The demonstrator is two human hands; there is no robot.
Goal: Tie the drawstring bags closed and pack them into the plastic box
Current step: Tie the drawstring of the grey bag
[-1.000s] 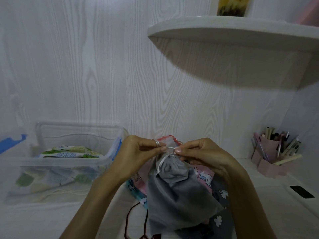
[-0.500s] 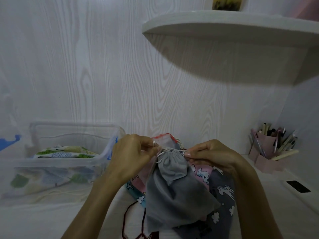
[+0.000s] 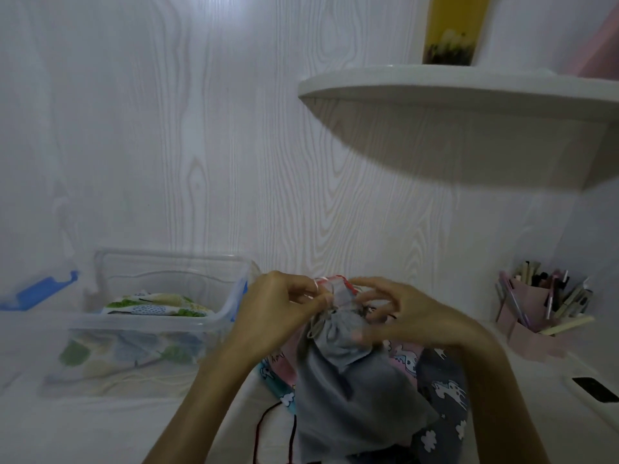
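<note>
A grey drawstring bag [image 3: 348, 390] stands upright in front of me with its neck gathered. My left hand [image 3: 281, 316] pinches the pale drawstring [image 3: 318, 326] at the left of the neck. My right hand [image 3: 402, 316] holds the cord and the neck from the right, fingers curled. Behind the grey bag lie a pink patterned bag [image 3: 402, 358] and a dark grey cloud-print bag [image 3: 445, 396]. The clear plastic box [image 3: 214, 321] stands to the left with a leaf-print bag [image 3: 157, 306] inside it.
The box's lid with a blue clip [image 3: 40, 291] lies at far left. A pink pen holder [image 3: 536, 316] full of pens stands at right, a dark phone [image 3: 594, 390] near it. A white shelf [image 3: 469, 95] juts out overhead. A dark red cord [image 3: 264, 426] trails on the table.
My hands have come closer together at the bag's neck, and my right hand has shifted over the cord with its fingers spread wider. The camera has tilted upward.
</note>
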